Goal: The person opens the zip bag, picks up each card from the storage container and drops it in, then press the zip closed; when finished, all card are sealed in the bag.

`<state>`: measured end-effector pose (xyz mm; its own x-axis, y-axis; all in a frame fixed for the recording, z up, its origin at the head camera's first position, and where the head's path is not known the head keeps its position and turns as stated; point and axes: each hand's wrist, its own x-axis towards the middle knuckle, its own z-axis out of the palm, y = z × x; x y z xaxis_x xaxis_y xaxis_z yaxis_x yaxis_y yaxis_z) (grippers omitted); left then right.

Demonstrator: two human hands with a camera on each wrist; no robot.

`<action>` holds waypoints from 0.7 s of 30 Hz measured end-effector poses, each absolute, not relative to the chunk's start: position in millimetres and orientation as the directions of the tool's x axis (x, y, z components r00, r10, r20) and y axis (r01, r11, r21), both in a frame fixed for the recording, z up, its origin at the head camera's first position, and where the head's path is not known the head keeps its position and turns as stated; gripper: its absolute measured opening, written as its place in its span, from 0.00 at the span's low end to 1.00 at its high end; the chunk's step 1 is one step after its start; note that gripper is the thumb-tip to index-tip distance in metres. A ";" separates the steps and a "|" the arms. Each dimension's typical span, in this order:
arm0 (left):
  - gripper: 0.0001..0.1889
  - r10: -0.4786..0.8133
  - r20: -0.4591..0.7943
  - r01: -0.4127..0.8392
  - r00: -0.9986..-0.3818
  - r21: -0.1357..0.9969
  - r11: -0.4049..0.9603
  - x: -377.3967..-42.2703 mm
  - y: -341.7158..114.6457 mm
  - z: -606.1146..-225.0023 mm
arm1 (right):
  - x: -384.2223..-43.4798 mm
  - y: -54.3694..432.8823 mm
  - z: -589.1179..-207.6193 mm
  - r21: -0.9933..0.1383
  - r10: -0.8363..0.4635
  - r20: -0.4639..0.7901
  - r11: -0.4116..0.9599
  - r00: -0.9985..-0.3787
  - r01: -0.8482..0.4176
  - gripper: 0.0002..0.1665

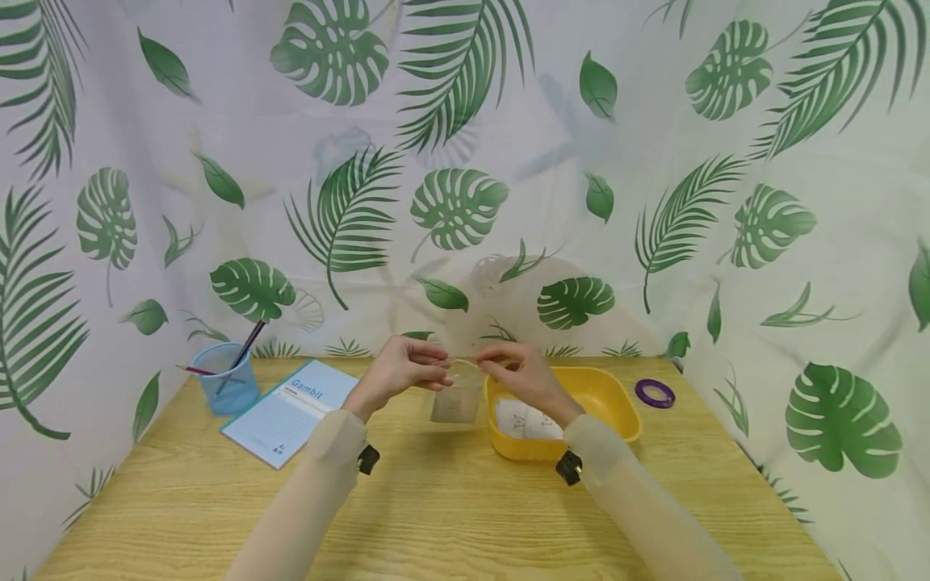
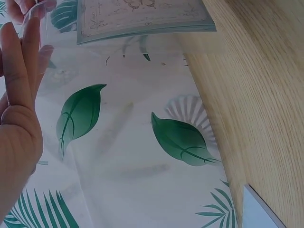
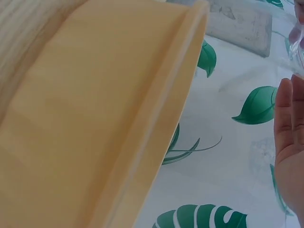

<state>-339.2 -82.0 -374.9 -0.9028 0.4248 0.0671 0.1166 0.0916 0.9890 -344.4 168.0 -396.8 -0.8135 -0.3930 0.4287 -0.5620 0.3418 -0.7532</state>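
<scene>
In the head view a clear plastic bag [image 1: 455,403] hangs between the two hands over the table. A small stack of printed paper sheets [image 2: 147,18] lies in its lower part, showing line drawings in the left wrist view. My left hand [image 1: 405,371] pinches the bag's top edge at the left. The opposite end of that edge is pinched by my right hand [image 1: 528,378], which is above the rim of a yellow basket [image 1: 606,403]. The bag's top edge bows slightly between the fingertips.
Inside the basket lies a white packet [image 1: 525,421] with small drawings. A purple ring of tape [image 1: 655,394] is to its right. At left are a light-blue notebook [image 1: 286,415] and a blue mesh cup [image 1: 231,387] with pencils. A leaf-patterned curtain [image 1: 465,161] closes off the back and sides.
</scene>
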 end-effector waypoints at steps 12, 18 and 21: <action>0.20 0.416 0.065 0.109 -0.907 0.991 0.083 -340.0 -83.3 -376.5 | -349.5 202.5 -402.4 -0.807 -0.384 0.305 0.382 -0.872 -0.451 0.12; 0.19 0.416 0.063 0.107 -0.907 0.991 0.084 -340.1 -83.7 -376.9 | -358.8 223.5 -416.0 -0.771 -0.381 0.235 0.487 -0.894 -0.410 0.13; 0.19 0.414 0.059 0.103 -0.908 0.991 0.085 -339.0 -83.0 -376.8 | -362.1 232.6 -422.4 -0.763 -0.367 0.210 0.519 -0.906 -0.387 0.13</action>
